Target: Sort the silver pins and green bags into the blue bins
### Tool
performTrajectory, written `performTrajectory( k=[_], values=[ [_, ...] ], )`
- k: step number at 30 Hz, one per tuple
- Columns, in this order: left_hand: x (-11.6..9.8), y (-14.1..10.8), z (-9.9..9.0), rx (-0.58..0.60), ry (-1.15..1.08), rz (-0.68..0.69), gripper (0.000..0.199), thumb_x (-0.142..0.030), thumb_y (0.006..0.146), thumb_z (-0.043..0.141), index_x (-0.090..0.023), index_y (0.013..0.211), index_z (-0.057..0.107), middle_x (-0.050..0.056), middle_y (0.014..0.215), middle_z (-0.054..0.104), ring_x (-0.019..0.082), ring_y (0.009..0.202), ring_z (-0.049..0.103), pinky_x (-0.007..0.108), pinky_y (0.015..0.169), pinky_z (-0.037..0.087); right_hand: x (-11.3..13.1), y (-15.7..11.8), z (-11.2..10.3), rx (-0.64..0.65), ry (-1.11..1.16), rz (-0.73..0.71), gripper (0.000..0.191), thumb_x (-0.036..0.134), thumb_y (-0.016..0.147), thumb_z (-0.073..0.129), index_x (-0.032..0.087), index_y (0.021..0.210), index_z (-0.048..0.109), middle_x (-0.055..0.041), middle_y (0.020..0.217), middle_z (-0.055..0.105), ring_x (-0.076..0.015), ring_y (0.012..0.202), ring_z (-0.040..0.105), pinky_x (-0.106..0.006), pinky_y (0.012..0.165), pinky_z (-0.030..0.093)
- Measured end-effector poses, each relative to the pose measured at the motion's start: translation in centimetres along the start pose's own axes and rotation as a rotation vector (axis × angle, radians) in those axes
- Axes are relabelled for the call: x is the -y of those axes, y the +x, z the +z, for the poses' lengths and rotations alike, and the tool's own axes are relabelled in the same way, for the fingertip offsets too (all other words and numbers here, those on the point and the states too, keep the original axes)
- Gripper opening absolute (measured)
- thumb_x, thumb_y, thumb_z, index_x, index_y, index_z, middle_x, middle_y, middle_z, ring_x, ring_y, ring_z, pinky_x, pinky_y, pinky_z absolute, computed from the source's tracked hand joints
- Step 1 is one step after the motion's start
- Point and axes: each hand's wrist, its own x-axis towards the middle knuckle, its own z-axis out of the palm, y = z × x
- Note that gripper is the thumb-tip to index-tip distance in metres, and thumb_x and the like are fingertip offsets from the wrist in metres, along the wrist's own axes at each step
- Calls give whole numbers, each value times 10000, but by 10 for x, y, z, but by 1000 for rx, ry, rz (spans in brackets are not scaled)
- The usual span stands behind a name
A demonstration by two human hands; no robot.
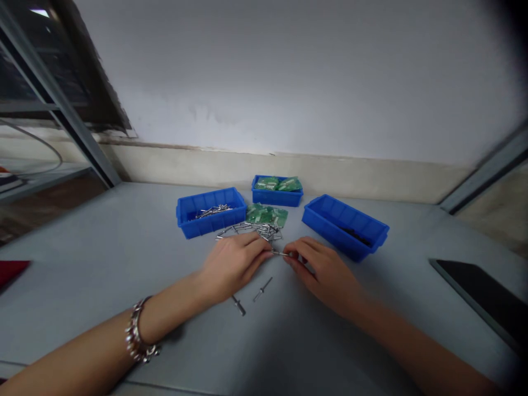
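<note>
My left hand (235, 261) and my right hand (324, 269) meet in the middle of the table, fingertips pinched on opposite ends of one silver pop rivet (280, 253). Just behind my left fingers lies a loose pile of silver rivets (264, 229), partly covered by that hand. Two more lie apart in front: a slim rivet (263, 290) below the gap between my hands, and a thicker rivet (238, 306) whose far end is hidden by my left hand. A green-and-clear plastic bag (267, 214) touches the pile's back.
A blue bin (211, 221) with silver rivets stands back left. Another blue bin (277, 197) with green bags sits at the back centre. The right blue bin (334, 230) holds dark pieces. A dark flat tablet-like object (480, 297) lies far right, a red item (12, 270) far left.
</note>
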Motion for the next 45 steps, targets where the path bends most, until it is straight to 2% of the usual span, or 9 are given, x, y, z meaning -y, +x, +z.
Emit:
performTrajectory(
  k=[7,17,23,29,31,36,39,45],
  values=[
    [0,1,1,16,3,-50,223,-294,893,354,-162,953,524,47,891,560,162,763,557,281,651,454,0,1,-1,-49,-49,-8,162,172,870,393,174,869,555,-49,796,589,-180,761,536,-308,677,429],
    [0,1,-1,-30,25,-25,252,-264,900,334,-152,884,559,44,813,557,144,720,541,258,628,445,2,1,-3,-32,-85,47,162,160,860,406,167,874,567,-58,811,601,-187,772,552,-314,682,446],
    [1,1,-2,-75,10,-31,226,-255,896,358,-161,901,563,39,849,563,138,741,540,254,645,444,2,2,-3,-16,-70,34,149,179,856,414,178,887,560,-55,824,600,-181,759,557,-302,657,450],
    [2,1,-1,5,46,-19,239,-258,896,346,-158,875,561,35,801,546,136,694,537,252,600,438,0,-1,-4,-89,-31,-22,158,196,872,397,176,884,553,-49,810,588,-174,776,538,-304,687,437],
    [1,1,-3,-4,32,-19,240,-258,896,344,-155,883,560,40,809,547,137,705,535,252,611,440,0,-1,-5,-102,-24,-35,159,199,875,395,173,892,551,-49,813,587,-174,784,535,-305,696,434],
    [-1,1,-5,-94,-21,44,246,-236,902,330,-152,915,561,48,816,558,134,730,526,246,627,441,2,0,-3,-18,-39,-42,151,193,870,410,173,882,559,-45,805,583,-173,767,538,-302,686,436],
    [-1,0,-4,-109,-9,79,238,-228,900,336,-160,936,561,44,820,556,130,722,521,242,615,436,2,0,-1,21,-52,-41,157,195,871,412,176,900,565,-47,823,583,-176,780,537,-307,698,437],
    [1,0,-1,24,76,-19,251,-263,900,328,-166,879,558,38,795,540,146,688,530,260,583,431,0,-1,-5,-19,-41,-52,158,198,877,405,167,878,560,-44,812,575,-169,784,528,-300,705,426]
  ],
)
